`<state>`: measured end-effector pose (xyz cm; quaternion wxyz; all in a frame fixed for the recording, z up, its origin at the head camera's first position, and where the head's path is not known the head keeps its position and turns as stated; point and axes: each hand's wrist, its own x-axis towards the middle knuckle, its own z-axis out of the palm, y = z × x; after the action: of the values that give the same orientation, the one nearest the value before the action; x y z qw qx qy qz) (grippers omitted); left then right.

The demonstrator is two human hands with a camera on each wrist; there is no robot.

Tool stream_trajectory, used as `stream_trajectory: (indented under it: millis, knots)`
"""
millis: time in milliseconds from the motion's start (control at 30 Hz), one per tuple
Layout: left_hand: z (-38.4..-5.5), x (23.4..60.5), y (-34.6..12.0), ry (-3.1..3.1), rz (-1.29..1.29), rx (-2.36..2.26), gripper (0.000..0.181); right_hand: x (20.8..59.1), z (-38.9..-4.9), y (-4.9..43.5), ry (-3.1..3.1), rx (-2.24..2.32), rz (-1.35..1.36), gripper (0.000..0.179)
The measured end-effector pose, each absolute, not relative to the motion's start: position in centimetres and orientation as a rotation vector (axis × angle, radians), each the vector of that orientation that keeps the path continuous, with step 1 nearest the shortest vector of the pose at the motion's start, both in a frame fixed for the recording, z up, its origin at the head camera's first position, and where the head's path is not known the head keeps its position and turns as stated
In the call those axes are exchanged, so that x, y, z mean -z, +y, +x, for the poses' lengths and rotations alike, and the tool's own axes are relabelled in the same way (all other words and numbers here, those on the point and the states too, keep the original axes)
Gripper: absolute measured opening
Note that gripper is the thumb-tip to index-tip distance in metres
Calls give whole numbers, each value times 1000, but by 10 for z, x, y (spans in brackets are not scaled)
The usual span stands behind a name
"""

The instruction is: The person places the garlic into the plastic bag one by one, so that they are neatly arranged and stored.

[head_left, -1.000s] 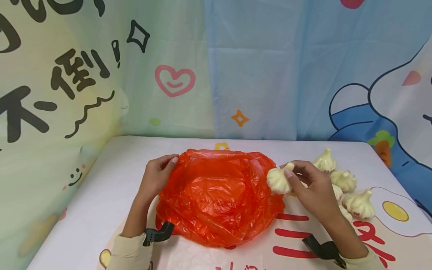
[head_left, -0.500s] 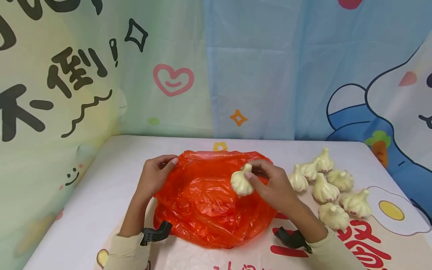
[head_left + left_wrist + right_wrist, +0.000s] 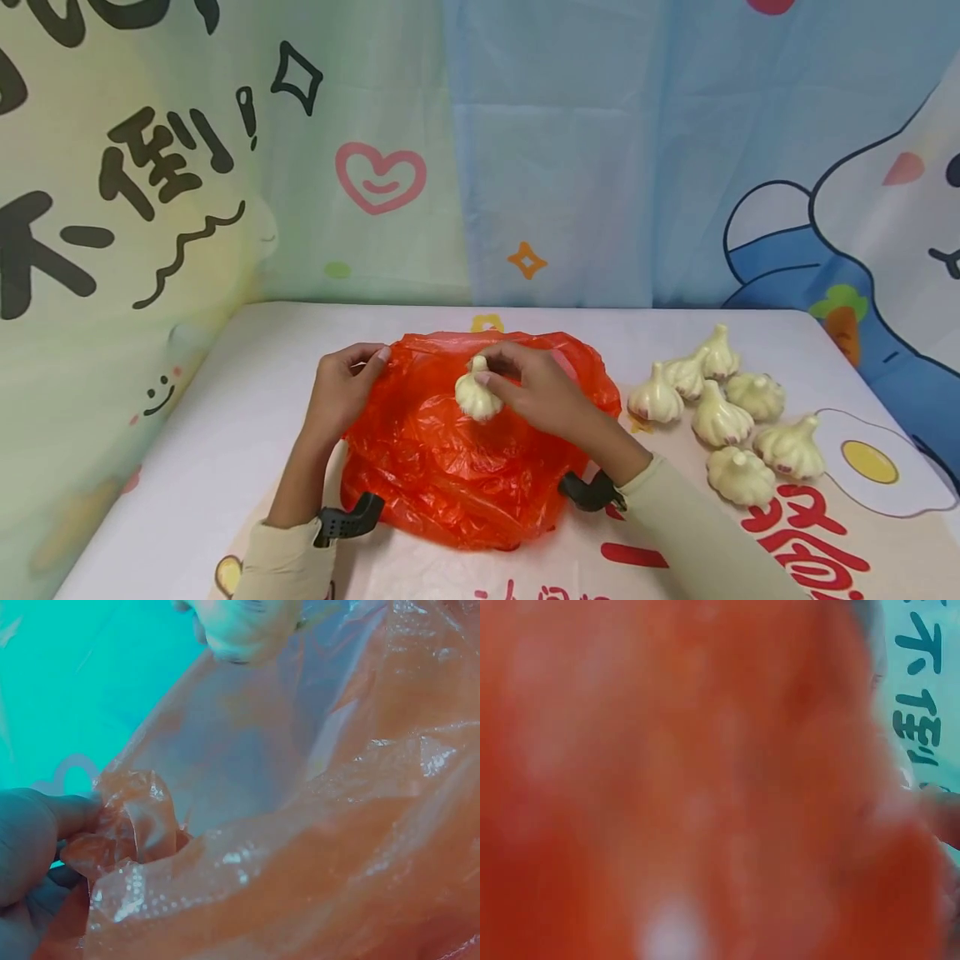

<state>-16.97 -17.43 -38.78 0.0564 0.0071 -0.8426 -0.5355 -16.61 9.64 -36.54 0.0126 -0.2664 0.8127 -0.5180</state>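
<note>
A red plastic bag (image 3: 450, 492) lies on the table with its wide mouth spread. My left hand (image 3: 345, 387) pinches the upper left edge of the bag; in the left wrist view its fingers (image 3: 71, 814) grip the bunched film. Over the bag's mouth, my right hand (image 3: 536, 387) holds a garlic bulb (image 3: 477, 396) by its stem end, stem up. That bulb (image 3: 247, 626) appears at the top of the left wrist view, above the thin film. Red film (image 3: 705, 787), blurred and close, fills most of the right wrist view.
Several more garlic bulbs (image 3: 720, 417) sit in a loose group on the right of the table. The white table (image 3: 285, 333) carries a printed cloth with red characters. Behind it hangs a printed curtain (image 3: 555, 150).
My right hand has carried the garlic bulb leftward from the bag's right side to above its mouth. My left hand keeps its pinch on the bag's edge.
</note>
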Motion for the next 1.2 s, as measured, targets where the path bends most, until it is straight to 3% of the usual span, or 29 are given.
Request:
stream_trajectory:
  millis: [367, 700, 1200]
  knots:
    - [-169, 385, -171, -2550, -8, 1620, 31, 347, -174, 89, 2351, 1650, -917, 21]
    - [-169, 386, -166, -2556, 20, 1620, 30, 386, -202, 68, 2272, 1485, -883, 16]
    - [-169, 384, -164, -2525, -8, 1660, 30, 408, -215, 29, 2329, 1498, -802, 21]
